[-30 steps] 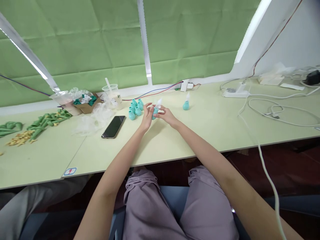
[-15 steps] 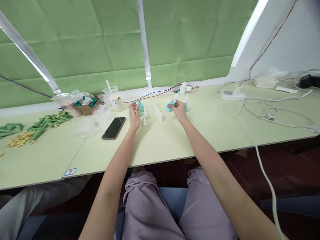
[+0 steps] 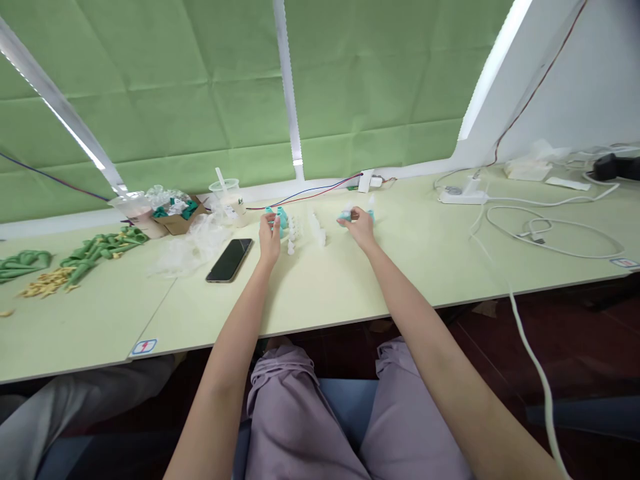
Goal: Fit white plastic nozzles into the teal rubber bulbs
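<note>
From afar, setting my clock on the lap [image 3: 320,427], I'd rest the left hand [image 3: 270,240] lightly among the teal bulbs [image 3: 283,217] at half past eleven, though I cannot tell whether its fingers grip one, and with the right [image 3: 361,227], pinching its bulb [image 3: 344,217] near half past twelve, hold softly and clear the white tips [image 3: 321,239]. For containers, the cup [image 3: 133,208] past ten shows what looks like pinkish drink [image 3: 144,217], the box [image 3: 183,225] before eleven green scraps [image 3: 189,209], the straw cup [image 3: 230,199] at eleven pale contents.
</note>
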`<act>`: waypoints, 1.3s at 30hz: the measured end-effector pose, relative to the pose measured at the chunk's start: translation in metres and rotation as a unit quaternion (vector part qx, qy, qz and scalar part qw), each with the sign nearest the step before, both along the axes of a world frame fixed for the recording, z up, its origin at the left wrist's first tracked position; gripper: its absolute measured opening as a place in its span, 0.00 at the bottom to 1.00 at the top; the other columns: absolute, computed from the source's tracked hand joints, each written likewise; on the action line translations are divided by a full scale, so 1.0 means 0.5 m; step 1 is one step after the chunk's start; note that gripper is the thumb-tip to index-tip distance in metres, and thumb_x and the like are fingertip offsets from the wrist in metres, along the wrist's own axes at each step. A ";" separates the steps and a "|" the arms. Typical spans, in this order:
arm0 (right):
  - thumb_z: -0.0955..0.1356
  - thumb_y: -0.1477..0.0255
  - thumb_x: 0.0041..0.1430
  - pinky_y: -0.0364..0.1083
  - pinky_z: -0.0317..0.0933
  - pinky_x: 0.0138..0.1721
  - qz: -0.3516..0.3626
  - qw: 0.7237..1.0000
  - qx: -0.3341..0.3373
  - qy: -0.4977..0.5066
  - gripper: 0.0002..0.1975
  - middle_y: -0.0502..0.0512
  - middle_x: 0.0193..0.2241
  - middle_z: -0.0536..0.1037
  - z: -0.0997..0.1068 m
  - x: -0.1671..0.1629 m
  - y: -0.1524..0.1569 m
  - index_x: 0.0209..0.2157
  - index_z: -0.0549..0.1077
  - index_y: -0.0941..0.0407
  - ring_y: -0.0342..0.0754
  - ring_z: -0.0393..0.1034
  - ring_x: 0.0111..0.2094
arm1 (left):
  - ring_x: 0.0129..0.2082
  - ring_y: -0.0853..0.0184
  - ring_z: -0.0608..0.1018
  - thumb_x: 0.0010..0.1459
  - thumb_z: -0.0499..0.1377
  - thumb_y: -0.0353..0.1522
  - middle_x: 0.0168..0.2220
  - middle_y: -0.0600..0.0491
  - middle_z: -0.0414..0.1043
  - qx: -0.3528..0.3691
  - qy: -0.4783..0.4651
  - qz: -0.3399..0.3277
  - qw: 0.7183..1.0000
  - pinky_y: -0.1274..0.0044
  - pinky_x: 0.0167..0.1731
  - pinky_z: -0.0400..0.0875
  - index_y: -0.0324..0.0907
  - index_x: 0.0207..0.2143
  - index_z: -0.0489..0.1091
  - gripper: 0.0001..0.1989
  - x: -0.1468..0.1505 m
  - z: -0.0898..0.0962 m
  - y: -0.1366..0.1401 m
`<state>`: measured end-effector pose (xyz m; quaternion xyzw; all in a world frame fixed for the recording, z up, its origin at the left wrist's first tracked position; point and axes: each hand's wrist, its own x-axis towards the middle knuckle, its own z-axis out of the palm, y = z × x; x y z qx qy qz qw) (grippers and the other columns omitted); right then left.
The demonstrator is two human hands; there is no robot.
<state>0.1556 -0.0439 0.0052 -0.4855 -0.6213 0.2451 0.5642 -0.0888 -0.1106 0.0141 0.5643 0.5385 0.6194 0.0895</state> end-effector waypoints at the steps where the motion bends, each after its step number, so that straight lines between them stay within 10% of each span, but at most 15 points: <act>1: 0.70 0.62 0.45 0.46 0.63 0.37 0.001 1.000 -0.004 -0.019 0.13 0.51 0.28 0.76 0.000 0.000 -0.003 0.29 0.70 0.56 0.46 0.68 0.29 | 0.36 0.68 0.73 0.60 0.49 0.47 0.42 0.49 0.70 -0.002 0.005 0.000 1.000 0.75 0.38 0.66 0.43 0.43 0.63 0.18 0.001 0.001 -0.002; 13: 0.69 0.64 0.49 0.47 0.63 0.41 -0.033 0.994 -0.097 -0.044 0.17 0.57 0.40 0.77 -0.044 -0.020 0.061 0.40 0.70 0.58 0.48 0.71 0.37 | 0.40 0.66 0.72 0.62 0.48 0.45 0.42 0.48 0.70 0.000 0.057 0.010 0.998 0.74 0.39 0.66 0.42 0.42 0.63 0.18 -0.009 -0.004 -0.007; 22: 0.68 0.73 0.54 0.47 0.59 0.46 -0.074 0.963 -0.094 -0.241 0.19 0.63 0.46 0.75 0.003 -0.041 0.173 0.49 0.67 0.58 0.54 0.67 0.48 | 0.38 0.64 0.72 0.65 0.44 0.42 0.37 0.49 0.70 0.034 0.150 0.072 0.986 0.72 0.39 0.65 0.43 0.38 0.65 0.16 -0.018 0.015 -0.032; 34: 0.67 0.71 0.55 0.50 0.58 0.50 -0.114 0.971 -0.147 -0.151 0.29 0.64 0.49 0.73 -0.050 -0.057 0.253 0.58 0.57 0.57 0.55 0.67 0.50 | 0.33 0.64 0.70 0.66 0.42 0.36 0.31 0.49 0.67 0.038 0.293 0.068 0.953 0.72 0.35 0.64 0.44 0.30 0.64 0.16 -0.017 -0.009 -0.012; 39: 0.66 0.66 0.56 0.54 0.52 0.57 -0.131 0.979 -0.022 -0.153 0.35 0.73 0.59 0.59 -0.047 -0.076 0.222 0.61 0.51 0.64 0.57 0.52 0.61 | 0.33 0.64 0.70 0.66 0.43 0.36 0.30 0.50 0.67 0.038 0.303 0.071 0.950 0.73 0.34 0.64 0.43 0.29 0.64 0.16 -0.015 -0.008 -0.015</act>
